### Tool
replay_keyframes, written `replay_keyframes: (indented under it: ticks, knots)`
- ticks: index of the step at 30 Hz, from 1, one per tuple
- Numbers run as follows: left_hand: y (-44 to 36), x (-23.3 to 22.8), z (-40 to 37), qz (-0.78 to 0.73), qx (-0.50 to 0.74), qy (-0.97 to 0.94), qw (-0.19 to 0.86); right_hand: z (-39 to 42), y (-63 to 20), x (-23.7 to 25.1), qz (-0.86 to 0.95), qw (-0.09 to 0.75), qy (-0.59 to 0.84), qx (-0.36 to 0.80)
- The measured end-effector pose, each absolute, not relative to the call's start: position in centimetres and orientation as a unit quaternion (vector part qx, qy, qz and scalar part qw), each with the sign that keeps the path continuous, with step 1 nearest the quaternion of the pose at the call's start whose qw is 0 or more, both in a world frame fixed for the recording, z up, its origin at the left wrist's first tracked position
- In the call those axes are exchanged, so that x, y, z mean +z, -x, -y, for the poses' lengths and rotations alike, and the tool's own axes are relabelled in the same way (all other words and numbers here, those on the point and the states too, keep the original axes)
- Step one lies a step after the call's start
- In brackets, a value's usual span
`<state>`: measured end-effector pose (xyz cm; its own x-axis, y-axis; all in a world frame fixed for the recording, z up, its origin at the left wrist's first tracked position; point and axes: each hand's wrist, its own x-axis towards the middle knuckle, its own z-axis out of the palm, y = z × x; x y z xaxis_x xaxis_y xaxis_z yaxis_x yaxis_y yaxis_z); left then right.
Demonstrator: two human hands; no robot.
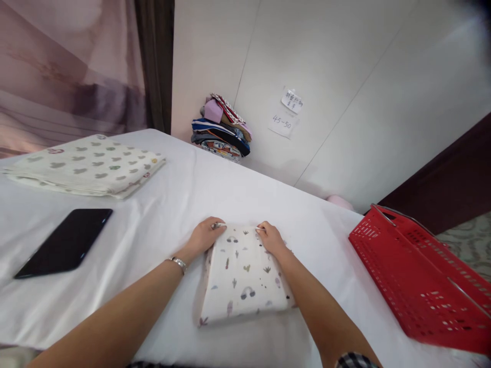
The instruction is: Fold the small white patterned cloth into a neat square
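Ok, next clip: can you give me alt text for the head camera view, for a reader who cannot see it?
Both hands, left hand and right hand, pinch the far corners of a small folded printed cloth on a white-covered table. A red basket sits to the right; a black tablet and another folded cloth lie to the left.

**Bare forearms, a bracelet, a checked sleeve**

Both arms are bare from the wrist up to where they leave the picture at the bottom edge. The left hand (pixel 204 236) has a thin silver-coloured bracelet (pixel 177 263) at the wrist, a narrow metal band that catches the light. The right hand (pixel 271 238) wears nothing at the wrist, and no ring can be made out on either hand. Low on the right arm, at the bottom edge, shows the hem of a short sleeve (pixel 353 360) in a black-and-white check. A strip of the same dark check shows at the bottom edge by the left arm.
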<state>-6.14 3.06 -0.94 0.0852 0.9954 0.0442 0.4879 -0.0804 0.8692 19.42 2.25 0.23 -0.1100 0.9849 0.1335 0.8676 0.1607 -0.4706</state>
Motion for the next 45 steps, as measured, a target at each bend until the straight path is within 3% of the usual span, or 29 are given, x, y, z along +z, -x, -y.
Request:
replay_keyframes:
  ticks: [6,12,19,24,30,33,36,45]
  knots:
    - [5.9,-1.1,-3.2,-0.587,0.382,-0.593,0.396,-1.9,-18.7,0.9,0.753,0.161,0.626,0.123]
    - [5.9,-0.9,-3.3,-0.595,0.374,-0.593,0.393,-1.2,-13.0,1.5,0.83,0.075,0.539,0.124]
    - [6.1,-0.7,-3.5,-0.583,0.382,-0.6,0.394,-1.5,-8.7,1.7,0.854,0.068,0.5,0.126]
    - [6.0,-0.3,-3.2,-0.6,0.359,-0.592,0.401,-0.8,-13.7,1.7,0.836,0.057,0.534,0.111]
    - [6.1,-0.5,-3.5,-0.598,0.363,-0.592,0.401,1.2,-25.0,1.6,0.687,0.033,0.718,0.107]
    - [6.2,-0.7,-3.8,-0.592,0.362,-0.599,0.4,2.9,-26.8,1.7,0.656,0.03,0.749,0.086]
    - [6.3,-0.9,-4.0,-0.59,0.354,-0.606,0.4,4.7,-24.3,1.7,0.694,0.045,0.715,0.068]
    - [6.3,-1.7,-4.4,-0.561,0.379,-0.608,0.415,8.5,-9.3,2.1,0.819,0.057,0.534,0.201]
